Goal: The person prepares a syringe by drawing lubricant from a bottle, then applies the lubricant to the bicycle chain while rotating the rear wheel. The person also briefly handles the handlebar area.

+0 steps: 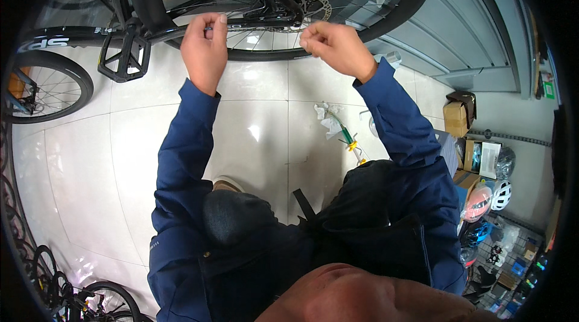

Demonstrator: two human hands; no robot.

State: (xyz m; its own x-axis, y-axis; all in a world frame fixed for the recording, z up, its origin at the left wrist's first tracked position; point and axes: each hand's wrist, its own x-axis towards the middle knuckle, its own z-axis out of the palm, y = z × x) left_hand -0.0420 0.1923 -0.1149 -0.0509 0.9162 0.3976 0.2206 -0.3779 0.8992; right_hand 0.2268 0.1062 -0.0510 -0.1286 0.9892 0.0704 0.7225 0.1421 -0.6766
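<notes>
A black bicycle frame with its rear wheel (280,54) fills the top of the head view. My left hand (204,50) is closed in front of the chainstay (244,23), its thumb against curled fingers. A small dark bit shows between them, too small to name. Close to the rear axle end and brake disc (318,8), my right hand (338,47) is pinched. Whatever its fingertips hold, if anything, is hidden. A black pedal (125,56) hangs left of my left hand.
Green-and-yellow tools (348,137) and crumpled white tissue (330,124) lie on the tiled floor (253,132). Another bicycle wheel (81,74) stands at left, more bikes (111,289) at lower left. Boxes (456,118) and helmets (500,195) line the right side, by a grey cabinet (464,32).
</notes>
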